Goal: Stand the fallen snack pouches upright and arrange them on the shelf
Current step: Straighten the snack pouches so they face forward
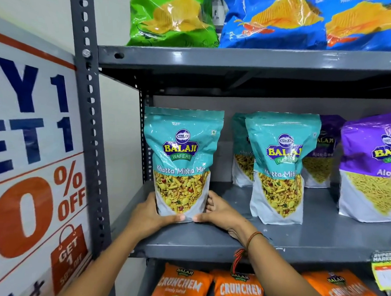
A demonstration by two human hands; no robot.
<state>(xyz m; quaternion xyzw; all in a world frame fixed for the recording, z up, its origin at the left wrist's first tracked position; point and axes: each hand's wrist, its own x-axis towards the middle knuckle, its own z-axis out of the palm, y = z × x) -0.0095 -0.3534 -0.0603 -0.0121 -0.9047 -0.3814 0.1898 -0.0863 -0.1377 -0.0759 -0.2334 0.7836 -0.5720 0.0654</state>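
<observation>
A teal Khatta Mitha Mix pouch (pixel 182 160) stands upright at the left end of the grey middle shelf (pixel 298 241). My left hand (pixel 151 215) grips its lower left edge and my right hand (pixel 218 211) grips its lower right edge, thumbs meeting under the front. To its right a second teal pouch (pixel 279 168) stands upright, with a third teal pouch (pixel 241 150) partly hidden behind it. Two purple Aloo Sev pouches stand further right, one in front (pixel 370 168) and one behind (pixel 323 152).
The grey slotted upright post (pixel 87 110) and a sale poster (pixel 31 152) are at the left. Green (pixel 172 17) and blue (pixel 310 20) chip bags fill the shelf above. Orange Crunchem bags (pixel 182 285) sit on the shelf below. A price tag (pixel 385 271) hangs at right.
</observation>
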